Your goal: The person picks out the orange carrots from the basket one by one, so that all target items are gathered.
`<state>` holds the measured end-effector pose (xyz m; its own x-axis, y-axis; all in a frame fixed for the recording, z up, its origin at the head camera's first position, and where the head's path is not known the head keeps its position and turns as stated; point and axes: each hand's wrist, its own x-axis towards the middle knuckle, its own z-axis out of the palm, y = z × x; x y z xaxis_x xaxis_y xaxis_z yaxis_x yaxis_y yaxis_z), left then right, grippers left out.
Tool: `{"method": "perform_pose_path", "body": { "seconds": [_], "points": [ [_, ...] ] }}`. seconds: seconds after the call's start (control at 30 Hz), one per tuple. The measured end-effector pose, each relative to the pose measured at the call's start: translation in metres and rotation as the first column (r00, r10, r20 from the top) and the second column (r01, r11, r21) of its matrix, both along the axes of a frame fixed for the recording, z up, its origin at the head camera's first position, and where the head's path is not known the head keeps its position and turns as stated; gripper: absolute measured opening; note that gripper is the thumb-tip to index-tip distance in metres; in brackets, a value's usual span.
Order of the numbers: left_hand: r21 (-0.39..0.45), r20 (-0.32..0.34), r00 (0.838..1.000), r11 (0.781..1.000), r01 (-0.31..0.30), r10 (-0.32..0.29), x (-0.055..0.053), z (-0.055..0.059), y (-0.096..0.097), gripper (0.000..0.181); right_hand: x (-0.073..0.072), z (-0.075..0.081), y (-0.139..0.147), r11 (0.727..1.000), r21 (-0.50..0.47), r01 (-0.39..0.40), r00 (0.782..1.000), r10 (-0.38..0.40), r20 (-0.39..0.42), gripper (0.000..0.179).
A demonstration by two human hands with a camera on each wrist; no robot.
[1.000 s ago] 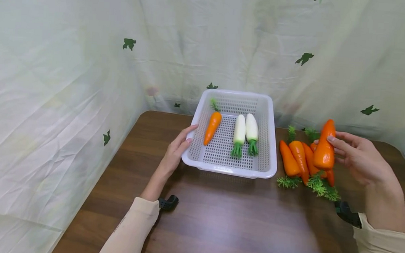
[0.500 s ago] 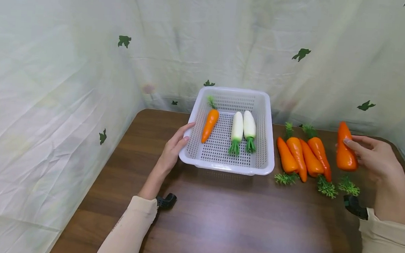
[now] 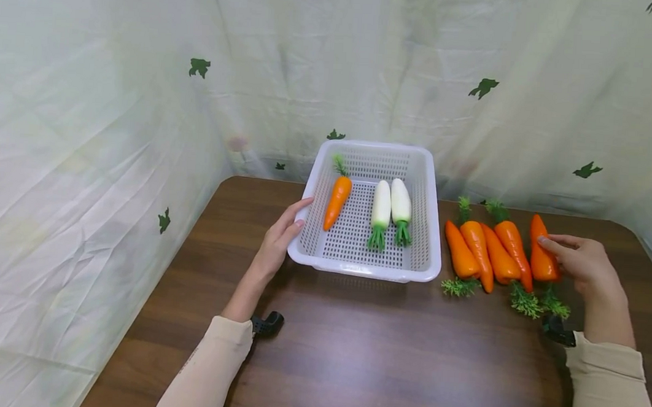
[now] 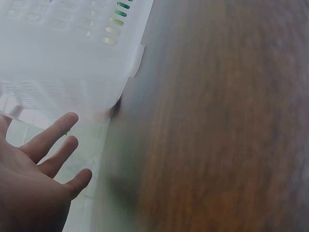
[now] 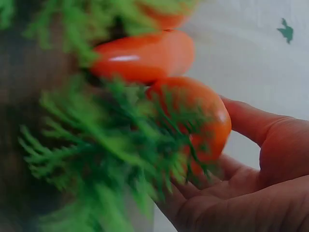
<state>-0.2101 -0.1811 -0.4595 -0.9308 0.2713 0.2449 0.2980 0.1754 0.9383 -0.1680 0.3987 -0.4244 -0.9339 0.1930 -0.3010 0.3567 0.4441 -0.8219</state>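
Gripped by the right hand [image 3: 587, 266], the rightmost carrot [image 3: 543, 259] has come down beside four other carrots [image 3: 498, 255].

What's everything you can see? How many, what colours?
Table: one, brown, below
Cloth: maybe one, pale, behind and left
Basket: one, white, on the table
Radishes: two, white and green, in the basket
Basket carrot: one, orange, left of the radishes
Row carrots: four, orange, right of the basket
End carrot: one, orange, beside the row
Wrist cameras: two, black, both wrists
Sleeves: two, beige, both arms
Left grip: one, at the basket's left rim
Right grip: one, holding the end carrot
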Motion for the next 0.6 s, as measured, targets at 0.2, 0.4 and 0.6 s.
{"method": "perform_pose_path", "body": {
  "seconds": [0.2, 0.4, 0.6],
  "points": [
    [-0.018, -0.010, 1.000, 1.000, -0.010, 0.009, 0.002, 0.000, 0.001, 0.049, -0.002, -0.011, -0.002, 0.996, 0.093, 0.000, 1.000, -0.001, 0.014, 0.073],
    [-0.033, -0.021, 1.000, 0.999, -0.014, 0.013, 0.001, -0.002, -0.001, 0.047, 0.000, -0.009, -0.002, 0.998, 0.070, 0.004, 0.999, -0.007, 0.038, 0.074],
    [-0.045, -0.020, 1.000, 0.999, -0.014, 0.013, 0.000, -0.001, -0.001, 0.047, 0.002, 0.002, -0.006, 0.994, 0.105, -0.030, 0.999, 0.025, 0.044, 0.080]
  ]
}}
